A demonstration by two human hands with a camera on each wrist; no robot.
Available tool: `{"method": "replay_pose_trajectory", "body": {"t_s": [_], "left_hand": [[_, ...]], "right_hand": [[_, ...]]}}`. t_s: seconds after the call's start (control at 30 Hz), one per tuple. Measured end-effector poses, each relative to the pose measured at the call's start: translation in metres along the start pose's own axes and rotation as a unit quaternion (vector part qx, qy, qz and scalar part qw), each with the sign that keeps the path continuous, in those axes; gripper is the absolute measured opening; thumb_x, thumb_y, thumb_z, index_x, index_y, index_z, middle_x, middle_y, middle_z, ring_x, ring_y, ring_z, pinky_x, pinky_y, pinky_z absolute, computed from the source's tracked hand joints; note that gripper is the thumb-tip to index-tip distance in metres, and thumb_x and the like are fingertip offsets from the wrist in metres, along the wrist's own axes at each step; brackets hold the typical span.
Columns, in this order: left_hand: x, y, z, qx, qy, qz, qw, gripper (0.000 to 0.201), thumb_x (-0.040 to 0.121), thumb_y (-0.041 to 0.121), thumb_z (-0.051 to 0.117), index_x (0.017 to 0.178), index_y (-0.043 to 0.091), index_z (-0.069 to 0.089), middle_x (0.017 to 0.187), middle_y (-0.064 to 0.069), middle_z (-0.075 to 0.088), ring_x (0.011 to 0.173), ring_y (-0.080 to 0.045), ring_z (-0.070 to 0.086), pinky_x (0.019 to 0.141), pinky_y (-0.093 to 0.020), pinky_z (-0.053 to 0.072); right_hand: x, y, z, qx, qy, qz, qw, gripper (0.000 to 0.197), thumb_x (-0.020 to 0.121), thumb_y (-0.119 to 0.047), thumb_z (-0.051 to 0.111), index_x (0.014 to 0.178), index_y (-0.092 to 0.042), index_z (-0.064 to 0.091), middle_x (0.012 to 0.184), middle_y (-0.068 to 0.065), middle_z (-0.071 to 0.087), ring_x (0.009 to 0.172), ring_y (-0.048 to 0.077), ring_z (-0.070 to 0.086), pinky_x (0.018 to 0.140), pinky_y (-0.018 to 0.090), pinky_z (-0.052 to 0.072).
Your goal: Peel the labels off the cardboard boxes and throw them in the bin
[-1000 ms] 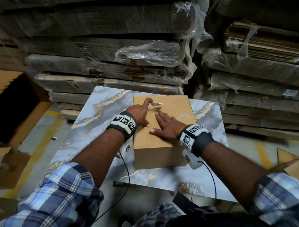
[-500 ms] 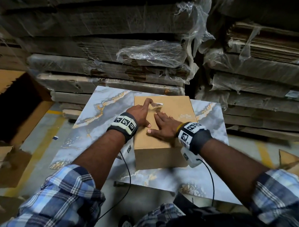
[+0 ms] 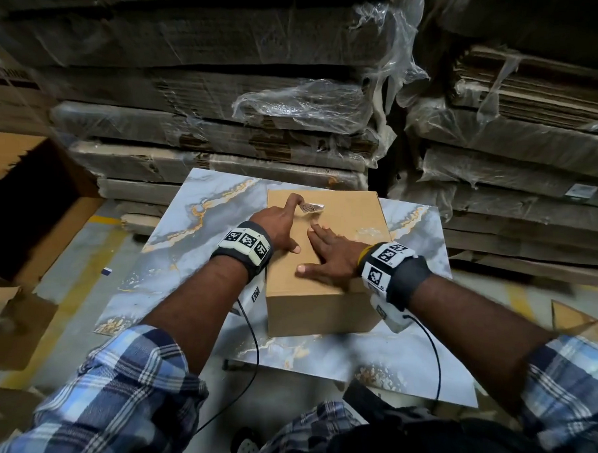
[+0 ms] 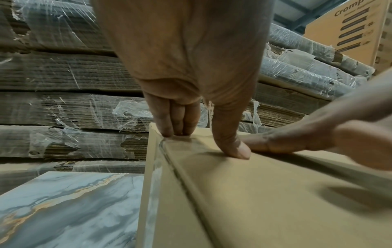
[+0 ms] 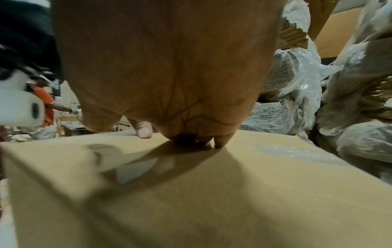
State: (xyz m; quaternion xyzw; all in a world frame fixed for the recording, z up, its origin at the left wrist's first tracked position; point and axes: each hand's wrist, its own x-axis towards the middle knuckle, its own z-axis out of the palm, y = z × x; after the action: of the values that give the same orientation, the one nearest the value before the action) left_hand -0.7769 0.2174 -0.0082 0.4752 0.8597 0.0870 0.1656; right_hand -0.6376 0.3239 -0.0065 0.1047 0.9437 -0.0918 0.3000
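Cardboard box (image 3: 330, 259) sits on a marble-pattern tile (image 3: 176, 266), both hands on its top face. Left hand (image 3: 279, 223): index finger raised and bent, tip at the near-left edge of the label (image 3: 311, 207); other fingers curled with tips on the box, thumb planted flat. Can't tell if the finger actually grips the label. Label is partly lifted, curling up off the box top, just ahead of both hands. Right hand (image 3: 329, 255): flat, fingers spread straight, pressing the box down, holding nothing. Shrink-wrapped stacks of flattened cardboard (image 3: 218, 127) beyond the hands.
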Motion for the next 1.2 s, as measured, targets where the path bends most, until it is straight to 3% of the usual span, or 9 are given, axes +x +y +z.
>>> {"method": "replay_pose_trajectory", "body": {"t_s": [0.23,0.37,0.43,0.63,0.73,0.83,1.03,1.2], "left_hand": [[-0.002,-0.002,0.002,-0.004,0.002,-0.001,1.0,0.088,0.079,0.033,0.082,0.14,0.022,0.019,0.085,-0.007,0.055,0.082,-0.031,0.06,0.069,-0.034,0.046],[-0.001,0.0,0.0,-0.007,-0.006,-0.006,1.0,0.09,0.078,0.032,0.083,0.14,0.021,0.019,0.087,-0.009,0.055,0.083,-0.03,0.059,0.076,-0.038,0.049],[-0.001,0.0,0.0,-0.009,-0.007,-0.008,1.0,0.09,0.077,0.033,0.083,0.14,0.022,0.019,0.087,-0.009,0.056,0.084,-0.031,0.06,0.075,-0.037,0.048],[-0.002,-0.004,0.003,-0.003,0.007,-0.008,1.0,0.089,0.079,0.035,0.082,0.141,0.023,0.019,0.098,-0.013,0.064,0.084,-0.031,0.059,0.069,-0.033,0.043],[-0.001,-0.002,0.0,-0.002,-0.001,-0.007,1.0,0.091,0.077,0.034,0.083,0.141,0.023,0.019,0.097,-0.014,0.063,0.086,-0.032,0.061,0.072,-0.034,0.046],[0.0,-0.002,-0.002,-0.005,-0.007,-0.01,1.0,0.092,0.076,0.034,0.084,0.141,0.024,0.019,0.1,-0.015,0.065,0.091,-0.033,0.063,0.075,-0.036,0.048],[-0.002,-0.001,0.0,-0.004,0.004,-0.003,1.0,0.09,0.077,0.035,0.083,0.141,0.022,0.02,0.087,-0.006,0.055,0.078,-0.026,0.054,0.067,-0.032,0.041],[0.0,-0.002,-0.001,-0.009,-0.003,-0.003,1.0,0.091,0.075,0.033,0.084,0.14,0.022,0.02,0.084,-0.007,0.057,0.077,-0.028,0.056,0.068,-0.034,0.044]], "right_hand": [[-0.024,0.02,0.013,-0.025,-0.025,-0.029,0.999,0.09,0.095,-0.072,0.023,0.158,-0.02,-0.016,0.163,0.0,-0.026,0.154,0.02,-0.008,0.125,0.043,0.002],[0.007,0.014,-0.005,-0.013,0.004,0.028,1.0,0.1,0.092,-0.075,0.026,0.158,-0.012,-0.013,0.163,0.01,-0.024,0.153,0.028,-0.009,0.124,0.049,0.005],[0.006,0.009,-0.002,-0.011,0.009,0.022,1.0,0.106,0.09,-0.078,0.03,0.157,-0.009,-0.013,0.163,0.014,-0.023,0.153,0.03,-0.009,0.125,0.049,0.007],[-0.023,0.024,0.017,-0.049,-0.026,-0.032,0.998,0.099,0.091,-0.077,0.024,0.157,-0.016,-0.016,0.163,0.004,-0.026,0.154,0.023,-0.005,0.125,0.043,0.001],[-0.003,0.02,0.0,-0.044,-0.01,-0.003,0.999,0.095,0.094,-0.074,0.023,0.158,-0.015,-0.014,0.163,0.006,-0.024,0.154,0.024,-0.007,0.124,0.045,0.0],[0.01,0.009,-0.005,-0.028,0.018,0.027,0.999,0.106,0.089,-0.079,0.029,0.158,-0.01,-0.013,0.164,0.013,-0.021,0.154,0.029,-0.008,0.125,0.047,0.004],[-0.028,0.015,0.015,-0.061,-0.05,-0.066,0.995,0.102,0.091,-0.076,0.029,0.157,-0.015,-0.018,0.162,0.006,-0.028,0.153,0.023,-0.009,0.125,0.045,0.001],[-0.001,0.012,-0.008,-0.045,-0.027,-0.023,0.998,0.096,0.093,-0.075,0.025,0.157,-0.017,-0.016,0.163,0.005,-0.026,0.154,0.023,-0.009,0.124,0.045,-0.002]]}}
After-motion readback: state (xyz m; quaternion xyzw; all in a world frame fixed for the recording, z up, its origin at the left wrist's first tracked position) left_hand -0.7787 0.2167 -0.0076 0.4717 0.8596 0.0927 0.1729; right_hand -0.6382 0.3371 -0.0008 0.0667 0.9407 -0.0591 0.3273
